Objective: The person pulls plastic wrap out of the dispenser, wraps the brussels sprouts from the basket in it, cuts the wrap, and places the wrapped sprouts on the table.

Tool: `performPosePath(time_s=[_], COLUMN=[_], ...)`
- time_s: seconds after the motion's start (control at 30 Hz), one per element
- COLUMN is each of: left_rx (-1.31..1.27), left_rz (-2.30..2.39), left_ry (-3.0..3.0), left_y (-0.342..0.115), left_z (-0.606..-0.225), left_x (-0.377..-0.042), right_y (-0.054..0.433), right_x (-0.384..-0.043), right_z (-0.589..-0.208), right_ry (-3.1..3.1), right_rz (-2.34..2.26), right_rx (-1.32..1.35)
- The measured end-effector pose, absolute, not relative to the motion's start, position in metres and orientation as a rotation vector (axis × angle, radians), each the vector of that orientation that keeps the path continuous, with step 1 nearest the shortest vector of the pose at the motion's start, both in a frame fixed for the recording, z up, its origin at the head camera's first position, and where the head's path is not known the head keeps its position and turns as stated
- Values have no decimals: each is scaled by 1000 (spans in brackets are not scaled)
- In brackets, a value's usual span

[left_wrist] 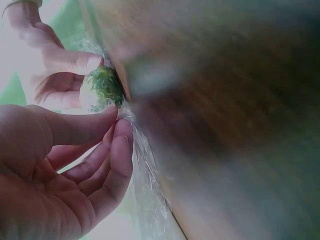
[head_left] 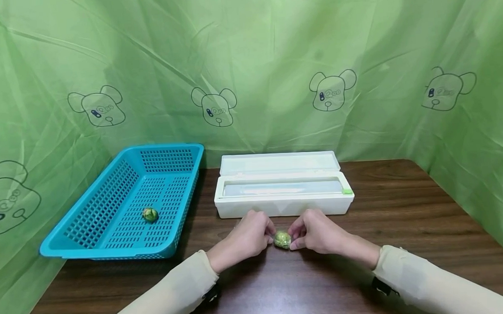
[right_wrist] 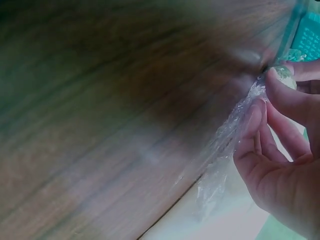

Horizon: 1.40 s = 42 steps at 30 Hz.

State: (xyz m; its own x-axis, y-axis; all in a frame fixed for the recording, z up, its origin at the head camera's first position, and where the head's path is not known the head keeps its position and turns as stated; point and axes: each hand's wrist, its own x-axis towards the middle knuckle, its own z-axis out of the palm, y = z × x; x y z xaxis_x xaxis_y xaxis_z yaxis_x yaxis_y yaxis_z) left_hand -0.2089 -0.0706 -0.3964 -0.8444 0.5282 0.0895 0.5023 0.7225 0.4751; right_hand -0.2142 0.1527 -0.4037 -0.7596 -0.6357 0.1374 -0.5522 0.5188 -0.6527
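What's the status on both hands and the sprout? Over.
Left hand and right hand pinching plastic wrap, one each side. Sprout between them, wrapped. Nothing visibly in the way.

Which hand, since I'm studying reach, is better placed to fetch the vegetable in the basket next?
Probably the left hand: it is nearer the basket, while the right hand is across the wrapped vegetable.

The worktop (right_wrist: 100, 130) was blurred in 2 wrist views; the right one's edge cropped the basket (right_wrist: 307, 36); fingers (right_wrist: 290, 102) there partly hid the green ball (right_wrist: 285, 74).
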Motion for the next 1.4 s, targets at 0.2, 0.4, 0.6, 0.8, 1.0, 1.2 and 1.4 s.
performPosePath(time_s=[0.2, 0.4, 0.6, 0.8, 1.0, 1.2, 1.4], left_rx=[860, 857, 896, 946, 851, 874, 933], left_rz=[701, 713, 774, 749, 885, 924, 909], left_ry=[2889, 2875, 2795, 2780, 2726, 2703, 2713], left_y=[-66, -67, -70, -72, -75, -73, -68], left_z=[-394, -396, -396, -391, -386, -387, -390], left_x=[-210, -208, -204, -199, -190, -184, -182], right_y=[154, 151, 148, 150, 152, 148, 146], right_x=[-214, -209, -197, -191, -185, -174, -166], right_z=[-405, -407, -408, -403, -403, -402, -403], right_ry=[2638, 2642, 2673, 2675, 2644, 2659, 2666], right_rz=[-1064, -1095, -1093, -1084, -1077, -1070, -1050], right_rx=[-1022, -951, -827, -818, -810, -759, -725])
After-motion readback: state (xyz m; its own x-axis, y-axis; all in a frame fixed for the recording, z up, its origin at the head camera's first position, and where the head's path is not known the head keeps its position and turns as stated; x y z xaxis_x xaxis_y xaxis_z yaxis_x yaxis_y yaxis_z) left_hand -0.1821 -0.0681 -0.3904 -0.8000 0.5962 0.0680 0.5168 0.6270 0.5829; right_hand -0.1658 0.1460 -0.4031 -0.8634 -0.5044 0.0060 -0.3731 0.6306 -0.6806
